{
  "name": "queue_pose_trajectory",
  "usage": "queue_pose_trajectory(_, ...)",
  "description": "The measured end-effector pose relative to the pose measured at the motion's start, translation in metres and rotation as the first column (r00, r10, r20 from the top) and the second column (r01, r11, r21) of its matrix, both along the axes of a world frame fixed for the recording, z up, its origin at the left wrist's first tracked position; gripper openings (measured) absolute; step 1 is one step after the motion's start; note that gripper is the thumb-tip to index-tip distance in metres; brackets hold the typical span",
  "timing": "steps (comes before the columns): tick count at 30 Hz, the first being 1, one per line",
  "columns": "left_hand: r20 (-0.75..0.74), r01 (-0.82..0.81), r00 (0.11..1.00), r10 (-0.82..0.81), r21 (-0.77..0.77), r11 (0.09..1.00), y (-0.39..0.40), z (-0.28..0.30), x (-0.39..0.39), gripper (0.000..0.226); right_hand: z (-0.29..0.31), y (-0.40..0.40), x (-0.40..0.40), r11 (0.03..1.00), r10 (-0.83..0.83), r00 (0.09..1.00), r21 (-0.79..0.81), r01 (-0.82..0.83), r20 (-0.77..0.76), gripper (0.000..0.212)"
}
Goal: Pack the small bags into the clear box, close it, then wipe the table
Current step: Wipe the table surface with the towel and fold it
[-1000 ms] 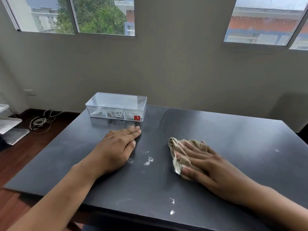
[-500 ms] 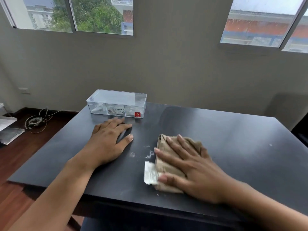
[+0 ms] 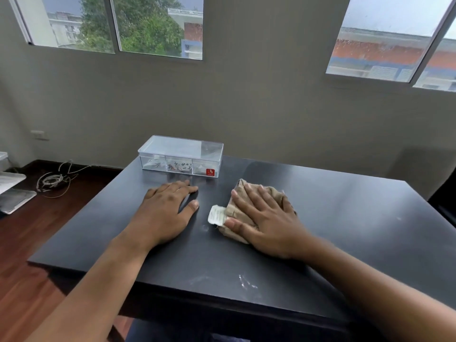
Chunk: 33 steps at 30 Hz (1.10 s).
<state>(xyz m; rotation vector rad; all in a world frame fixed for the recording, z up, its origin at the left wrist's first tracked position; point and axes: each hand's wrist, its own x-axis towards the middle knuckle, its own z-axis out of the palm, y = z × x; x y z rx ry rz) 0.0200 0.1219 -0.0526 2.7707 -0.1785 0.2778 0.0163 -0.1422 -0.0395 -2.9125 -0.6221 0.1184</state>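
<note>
Since a moment before, the right hand had slid the tan cloth up the counter, toward the clear box. Lots of bare dark counter lay open to the right, out to its edges. The box sat shut at the far left edge, with small bags inside. The left hand lay flat and spread, holding nothing. The right hand pressed flat on the cloth. White smears marked the near edge.
</note>
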Motion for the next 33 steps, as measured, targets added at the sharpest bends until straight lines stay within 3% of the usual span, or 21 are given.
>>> queue_pose_trajectory(7, 0.003, 0.048, 0.999, -0.048, -0.102, 0.994, 0.007, -0.002, -0.001, 0.044, 0.006, -0.005, -0.027, 0.984, 0.176, 0.984, 0.004, -0.176, -0.039, 0.066)
queue_pose_trajectory(13, 0.026, 0.047, 0.999, -0.044, -0.12, 0.992, 0.007, -0.003, 0.001, 0.043, -0.002, 0.041, 0.004, 0.992, -0.123, 0.992, -0.012, 0.123, -0.021, 0.084)
queue_pose_trajectory(17, 0.023, 0.075, 0.997, -0.073, -0.128, 0.989, 0.011, -0.005, 0.003, 0.05, -0.002, 0.064, -0.02, 1.0, -0.002, 1.0, -0.026, 0.002, -0.009, 0.084)
queue_pose_trajectory(21, 0.026, 0.079, 0.997, -0.077, -0.122, 0.989, 0.013, -0.007, 0.005, 0.047, -0.002, 0.032, -0.048, 0.987, 0.162, 0.987, 0.017, -0.162, 0.011, 0.079)
queue_pose_trajectory(29, 0.041, 0.042, 0.998, -0.037, -0.129, 0.991, 0.008, -0.006, 0.002, 0.042, 0.003, 0.019, -0.019, 1.0, -0.002, 0.999, 0.003, 0.002, -0.034, 0.081)
queue_pose_trajectory(33, 0.042, 0.044, 0.998, -0.039, -0.112, 0.993, 0.008, -0.005, 0.001, 0.044, 0.0, 0.024, -0.044, 1.0, 0.012, 1.0, -0.028, -0.013, -0.02, 0.079)
